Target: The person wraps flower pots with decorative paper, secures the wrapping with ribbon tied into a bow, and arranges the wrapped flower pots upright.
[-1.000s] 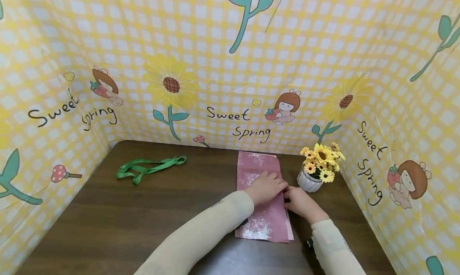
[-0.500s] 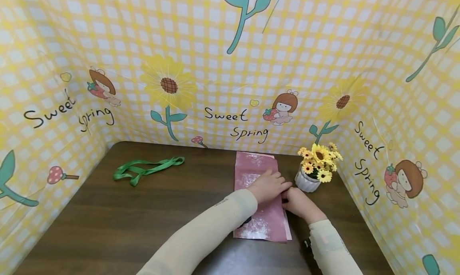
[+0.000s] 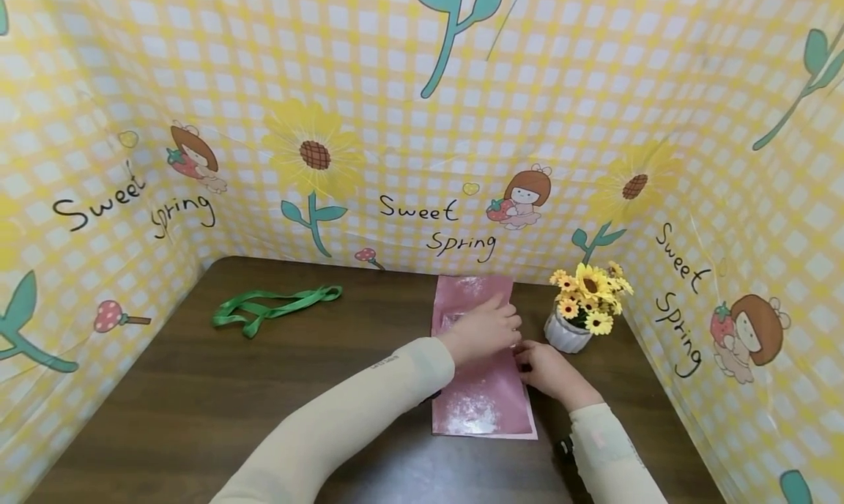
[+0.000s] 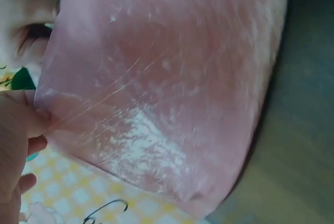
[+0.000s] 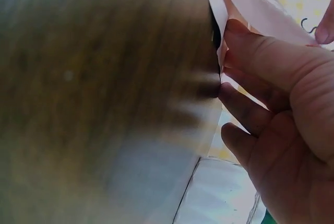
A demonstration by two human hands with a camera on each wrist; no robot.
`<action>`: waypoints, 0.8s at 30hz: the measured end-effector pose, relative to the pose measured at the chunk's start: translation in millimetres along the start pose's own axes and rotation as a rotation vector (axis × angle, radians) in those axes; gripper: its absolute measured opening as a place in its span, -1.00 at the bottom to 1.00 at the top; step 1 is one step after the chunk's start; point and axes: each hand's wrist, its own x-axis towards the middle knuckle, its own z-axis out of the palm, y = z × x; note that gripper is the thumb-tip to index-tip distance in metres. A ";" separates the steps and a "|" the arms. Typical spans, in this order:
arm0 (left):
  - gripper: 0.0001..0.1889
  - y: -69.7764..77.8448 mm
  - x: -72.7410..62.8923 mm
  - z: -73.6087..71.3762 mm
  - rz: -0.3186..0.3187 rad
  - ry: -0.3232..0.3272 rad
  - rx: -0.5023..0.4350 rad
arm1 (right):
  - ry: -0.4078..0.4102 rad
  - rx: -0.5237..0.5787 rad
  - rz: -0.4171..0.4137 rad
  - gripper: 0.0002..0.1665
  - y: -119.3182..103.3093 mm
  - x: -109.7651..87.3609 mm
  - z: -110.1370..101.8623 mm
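Between thumb and finger, the left hand (image 3: 481,333) pinches the right edge of the pink sheet (image 3: 478,405), and the right hand (image 3: 554,372) does likewise just beside. The sheet lies on the table (image 3: 198,401)

The head view is bright and fairly even, the checked backdrop (image 3: 369,72) stretching toward the edges and pale glare lying on the near worktop (image 3: 409,471). The left wrist view is dimmer and soft, glints streaking the pink sheet (image 4: 156,78); in the right wrist view, blurred shadows spread beside the right hand (image 5: 300,130).
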 end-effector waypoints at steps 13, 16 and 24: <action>-0.86 -50.6 -55.1 -26.1 0.008 0.022 -0.134 | -0.050 0.040 0.065 -0.85 -9.7 0.7 0.2; -0.90 -61.8 -76.3 -24.5 -0.015 0.026 -0.186 | -0.058 0.052 0.087 -0.82 -10.8 -0.1 -0.3; -0.87 -82.0 -120.6 -15.5 -0.102 0.014 -0.282 | -0.079 0.088 0.172 -0.78 -9.5 1.0 -1.0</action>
